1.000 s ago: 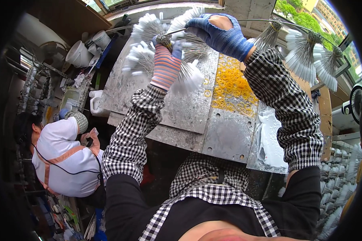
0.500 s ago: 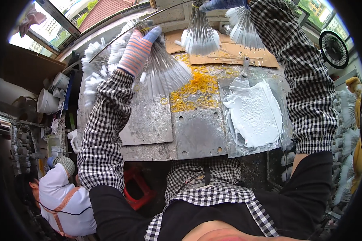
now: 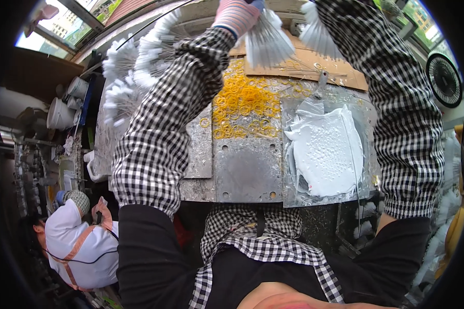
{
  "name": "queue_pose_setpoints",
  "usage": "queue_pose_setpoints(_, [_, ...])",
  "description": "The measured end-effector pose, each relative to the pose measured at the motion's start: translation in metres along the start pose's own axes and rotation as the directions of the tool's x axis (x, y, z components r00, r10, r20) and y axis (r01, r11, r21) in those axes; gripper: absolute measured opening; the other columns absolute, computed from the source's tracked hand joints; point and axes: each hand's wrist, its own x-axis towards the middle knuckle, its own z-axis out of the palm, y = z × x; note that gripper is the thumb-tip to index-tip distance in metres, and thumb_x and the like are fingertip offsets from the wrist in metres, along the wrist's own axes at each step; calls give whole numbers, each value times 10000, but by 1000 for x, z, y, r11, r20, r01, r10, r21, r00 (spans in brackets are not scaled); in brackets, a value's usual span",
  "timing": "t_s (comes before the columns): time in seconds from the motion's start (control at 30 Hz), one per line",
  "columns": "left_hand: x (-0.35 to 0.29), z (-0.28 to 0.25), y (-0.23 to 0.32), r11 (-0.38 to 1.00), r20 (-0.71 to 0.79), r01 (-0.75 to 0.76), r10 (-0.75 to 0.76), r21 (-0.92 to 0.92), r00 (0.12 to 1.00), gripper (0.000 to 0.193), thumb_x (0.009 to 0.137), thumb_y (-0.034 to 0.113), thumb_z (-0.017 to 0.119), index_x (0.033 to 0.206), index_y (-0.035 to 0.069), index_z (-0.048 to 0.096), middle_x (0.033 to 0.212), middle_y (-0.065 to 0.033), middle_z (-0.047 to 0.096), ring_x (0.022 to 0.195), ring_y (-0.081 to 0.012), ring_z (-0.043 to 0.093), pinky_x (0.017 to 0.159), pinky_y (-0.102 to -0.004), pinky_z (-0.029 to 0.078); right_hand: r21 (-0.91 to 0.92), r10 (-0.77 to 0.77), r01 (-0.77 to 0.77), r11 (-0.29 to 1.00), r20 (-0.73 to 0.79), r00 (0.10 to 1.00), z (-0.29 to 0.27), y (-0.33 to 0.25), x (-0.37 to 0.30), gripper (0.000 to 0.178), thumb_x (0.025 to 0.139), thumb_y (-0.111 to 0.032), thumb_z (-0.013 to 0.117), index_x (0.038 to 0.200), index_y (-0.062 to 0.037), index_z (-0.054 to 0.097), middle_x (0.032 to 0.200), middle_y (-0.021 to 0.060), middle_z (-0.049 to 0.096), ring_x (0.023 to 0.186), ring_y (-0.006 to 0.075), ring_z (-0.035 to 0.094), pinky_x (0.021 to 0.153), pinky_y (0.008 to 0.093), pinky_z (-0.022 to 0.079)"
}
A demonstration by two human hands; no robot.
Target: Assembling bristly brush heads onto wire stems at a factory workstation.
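My left hand (image 3: 238,17), in a pink-striped glove with blue fingertips, is at the top edge, closed at the gathered upper end of a bundle of thin wire-stemmed white brushes (image 3: 268,44). The bristle ends fan out downward. The upper frame edge cuts off part of the fingers. My right forearm (image 3: 366,46), in a checked sleeve, reaches up past the top edge, so that hand is out of view. Beside it hangs another fanned brush bundle (image 3: 318,33). More white brushes (image 3: 157,49) stand to the left, partly behind my left sleeve.
Yellow rubber rings (image 3: 247,100) lie heaped mid-table. White paste (image 3: 327,149) is spread on a plate at the right, near a metal plate (image 3: 250,170). Cardboard (image 3: 304,67) lies behind. A fan (image 3: 444,80) stands far right; a co-worker (image 3: 80,242) sits lower left.
My left hand has moved right and up to the middle bundle. The bundle it held before no longer shows. My right hand has left the view at the top.
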Motion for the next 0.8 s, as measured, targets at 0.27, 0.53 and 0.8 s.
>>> queue_pose_setpoints(0.27, [-36, 15, 31, 962, -25, 73, -69, 264, 997, 904, 857, 524, 779, 1536, 84, 375, 1349, -242, 567, 1227, -374, 595, 1031, -429, 491, 78, 15, -10, 997, -62, 998, -5, 19, -28, 462, 851, -250, 752, 1246, -81, 582, 994, 173, 695, 936, 361, 674, 857, 436, 534])
queue_pose_setpoints(0.53, [-268, -169, -94, 842, 269, -290, 181, 454, 946, 356, 765, 29, 652, 1113, 101, 628, 1089, -156, 635, 1065, -366, 619, 922, -467, 524, 163, -300, 415, 895, -468, 831, 9, -140, -60, 281, 901, -149, 722, 1157, -35, 701, 1094, 180, 719, 1025, 310, 690, 903, 421, 552])
queue_pose_setpoints(0.8, [-214, -337, -201, 116, 341, -331, -72, 936, 937, 944, 702, 35, 744, 1553, 221, 378, 1548, -97, 406, 1450, -293, 389, 1187, -457, 337, 511, -159, 304, 804, -307, 938, 155, -236, -24, 568, 825, -98, 707, 1374, -74, 561, 1199, 181, 641, 1094, 371, 616, 977, 451, 505])
